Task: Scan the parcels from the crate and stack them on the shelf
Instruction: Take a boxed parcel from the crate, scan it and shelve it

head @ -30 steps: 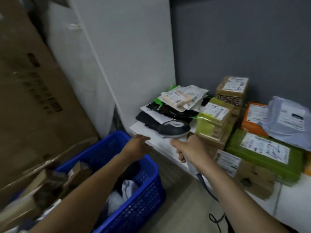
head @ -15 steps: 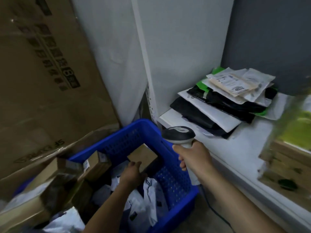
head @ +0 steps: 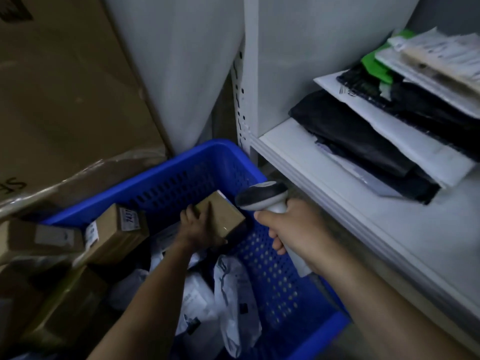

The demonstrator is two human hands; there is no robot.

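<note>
Two forearms stretched forward and down over a blue crate (head: pixel 275 268). At far left a big cardboard sheet (head: pixel 65 87) leaned over the crate's edge, and several brown boxes (head: pixel 114 229) lay tipped against each other inside. The left hand (head: pixel 200 231) was deep in the crate near its far wall, fingers curled round the near side of a small brown box (head: pixel 223 215) and gripping it. That box sat tilted with one corner up, close to the crate's far right corner. Below the wrist lay a heap of white plastic bags (head: pixel 233 294). The right hand (head: pixel 293 232) was wrapped tight round the handle of a scanner (head: pixel 262 197), whose dark head sat just beside the held box without touching it, over the crate's right rim and near the front edge of the white shelf (head: pixel 298 159). On the shelf a pile of flat mailers (head: pixel 376 136) lay toward the back, and white board showed along the front.
</note>
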